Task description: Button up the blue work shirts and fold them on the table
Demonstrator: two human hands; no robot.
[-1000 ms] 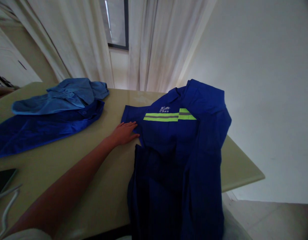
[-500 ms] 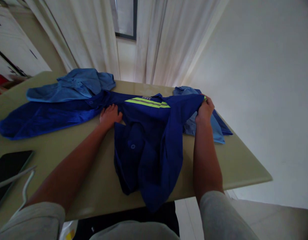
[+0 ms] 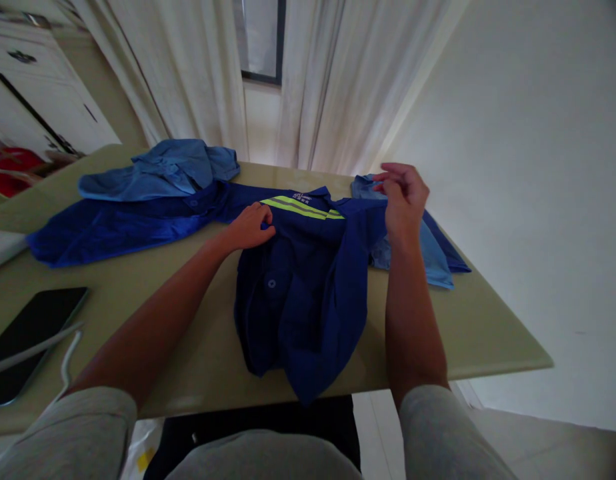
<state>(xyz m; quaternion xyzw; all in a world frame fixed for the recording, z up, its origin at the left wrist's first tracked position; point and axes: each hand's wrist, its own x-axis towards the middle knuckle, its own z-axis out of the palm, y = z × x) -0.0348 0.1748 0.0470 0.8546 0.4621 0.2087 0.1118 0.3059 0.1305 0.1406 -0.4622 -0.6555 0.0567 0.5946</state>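
From the head view, the left hand point(image 3: 251, 225) looks pinched on the edge of the jacket point(image 3: 308, 287); the right hand point(image 3: 405, 190), loosely curled with its fingers parted, is raised with no cloth visible in it. The jacket lies rumpled on the table point(image 3: 488, 340), reaching its near edge. It should handle light, soft and floppy, best held at seams or collar.
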